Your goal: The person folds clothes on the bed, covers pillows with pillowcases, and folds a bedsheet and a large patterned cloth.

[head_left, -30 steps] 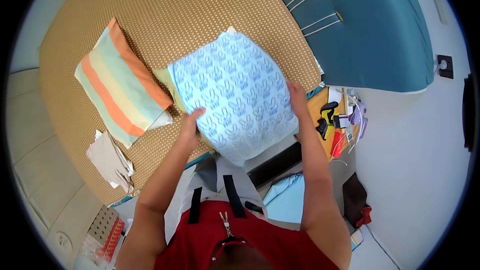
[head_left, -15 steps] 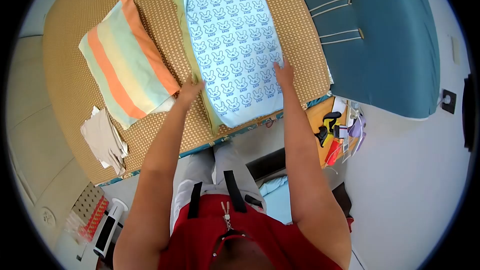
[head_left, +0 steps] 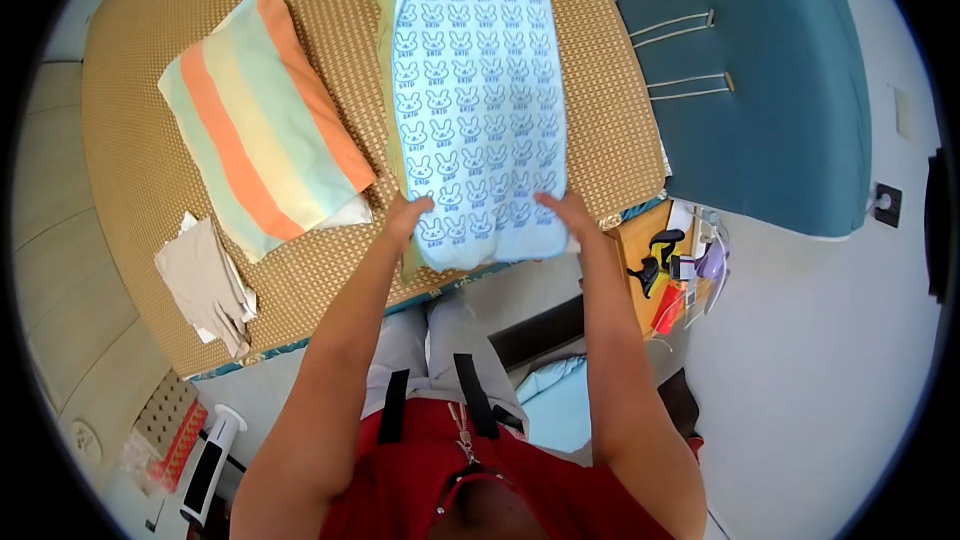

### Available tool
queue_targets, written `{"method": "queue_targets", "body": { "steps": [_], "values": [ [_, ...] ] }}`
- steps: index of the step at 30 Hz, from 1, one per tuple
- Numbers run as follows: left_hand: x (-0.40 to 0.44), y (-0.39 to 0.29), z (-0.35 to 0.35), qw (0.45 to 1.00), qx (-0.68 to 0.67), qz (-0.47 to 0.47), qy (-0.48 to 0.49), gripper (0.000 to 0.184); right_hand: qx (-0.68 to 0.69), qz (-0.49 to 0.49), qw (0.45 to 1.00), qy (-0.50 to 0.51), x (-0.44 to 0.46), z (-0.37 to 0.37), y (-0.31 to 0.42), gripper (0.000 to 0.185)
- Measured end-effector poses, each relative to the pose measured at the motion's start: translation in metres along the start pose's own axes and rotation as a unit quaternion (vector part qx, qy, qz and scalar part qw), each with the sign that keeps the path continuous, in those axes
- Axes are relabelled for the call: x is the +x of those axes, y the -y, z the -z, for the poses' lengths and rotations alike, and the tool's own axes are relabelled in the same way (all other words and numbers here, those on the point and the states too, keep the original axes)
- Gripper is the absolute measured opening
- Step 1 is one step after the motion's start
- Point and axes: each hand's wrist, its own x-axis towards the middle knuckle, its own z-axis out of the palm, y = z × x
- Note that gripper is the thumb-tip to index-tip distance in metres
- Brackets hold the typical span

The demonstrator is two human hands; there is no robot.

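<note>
A pillow with a light blue rabbit-print cover [head_left: 480,105] lies lengthwise in front of me, its near end at the bed's edge. Along its left side shows a strip of olive-green cloth [head_left: 387,70]. My left hand [head_left: 408,215] grips the near left side, thumb on top of the print and fingers hidden underneath. On the opposite side my right hand [head_left: 568,213] holds it the same way. To the left of the pillow lies a second one with an orange, green and cream striped cover [head_left: 260,125].
A woven mat [head_left: 330,10] covers the bed. Folded beige clothing [head_left: 205,280] rests at its near left corner. A blue padded headboard [head_left: 770,90] stands on the right, beside a small wooden table [head_left: 640,250] with several items. A white appliance [head_left: 210,465] is at lower left.
Both hands have moved nearer to my body and now grip the rabbit-print pillow's sides. The pillow has turned straighter and shifted slightly towards me.
</note>
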Motion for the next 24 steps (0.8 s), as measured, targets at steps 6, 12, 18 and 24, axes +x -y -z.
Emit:
{"method": "queue_targets", "body": {
  "steps": [6, 12, 18, 24],
  "values": [
    [-0.082, -0.017, 0.059, 0.988, -0.074, 0.116, 0.073, 0.052, 0.238, -0.071, 0.968, 0.048, -0.121, -0.058, -0.020, 0.069],
    [-0.186, -0.033, 0.076, 0.963, -0.066, 0.213, 0.148, 0.054, 0.260, 0.055, 0.964, 0.022, -0.267, -0.083, 0.009, 0.056],
    [-0.255, -0.111, 0.051, 0.958, -0.105, 0.205, 0.168, 0.052, 0.194, 0.155, 0.968, -0.042, -0.346, -0.053, 0.114, 0.042],
    [-0.237, -0.203, 0.020, 0.954, -0.178, 0.079, 0.228, 0.048, 0.087, 0.262, 0.961, -0.017, -0.318, -0.008, 0.239, 0.040]
  ]
}}
